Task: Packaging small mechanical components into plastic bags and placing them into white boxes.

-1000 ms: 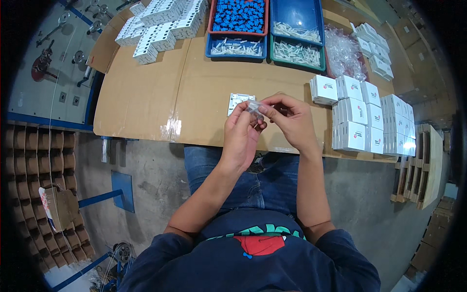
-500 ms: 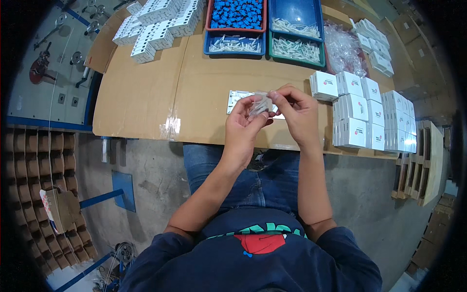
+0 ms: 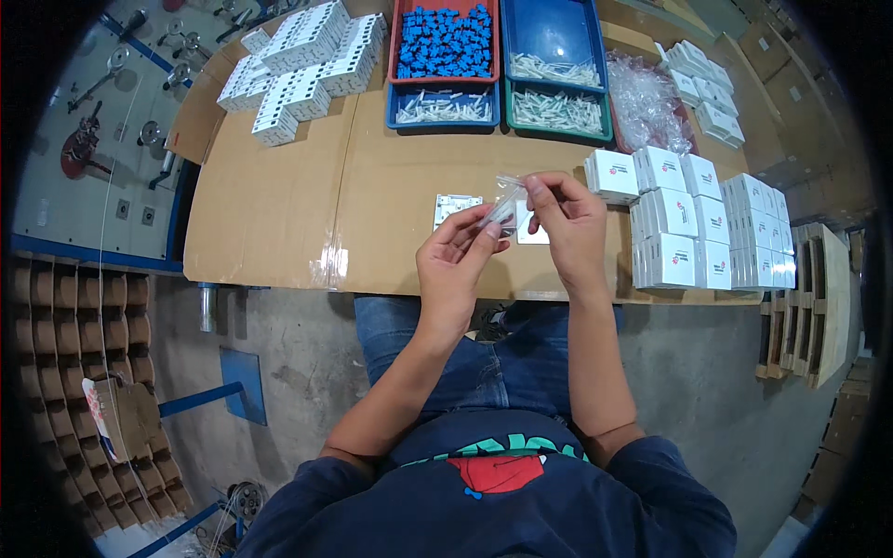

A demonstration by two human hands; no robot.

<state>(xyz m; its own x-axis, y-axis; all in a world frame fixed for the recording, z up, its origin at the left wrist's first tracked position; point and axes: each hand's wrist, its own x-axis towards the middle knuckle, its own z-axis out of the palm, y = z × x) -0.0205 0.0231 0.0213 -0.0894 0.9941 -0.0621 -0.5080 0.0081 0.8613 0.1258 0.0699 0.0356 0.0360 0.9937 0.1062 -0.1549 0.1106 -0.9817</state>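
A small clear plastic bag (image 3: pixel 508 199) hangs tilted between my two hands, with slim whitish pieces visible through it. The lower end is pinched between the thumb and fingers of my left hand (image 3: pixel 458 265). At its upper edge my right hand (image 3: pixel 569 223) grips a corner between thumb and forefinger. Just beyond my left fingers a white plastic frame with cut-outs (image 3: pixel 454 205) lies on the cardboard-covered table (image 3: pixel 270 205). A flat white plate (image 3: pixel 533 230) rests on the same surface, partly covered by my right fingers.
Across the back stand a red tray of blue parts (image 3: pixel 445 78), a blue tray (image 3: pixel 444 127) and a green tray (image 3: pixel 558 136) of white pieces, and a heap of clear bags (image 3: pixel 642 100). White stacks (image 3: pixel 676 212) stand right; more white units (image 3: pixel 302 56) are piled far left.
The bag has been drawn out longer and more upright between my hands. My left hand has shifted slightly left and down. The white plate shows more, and the view has tilted a little.
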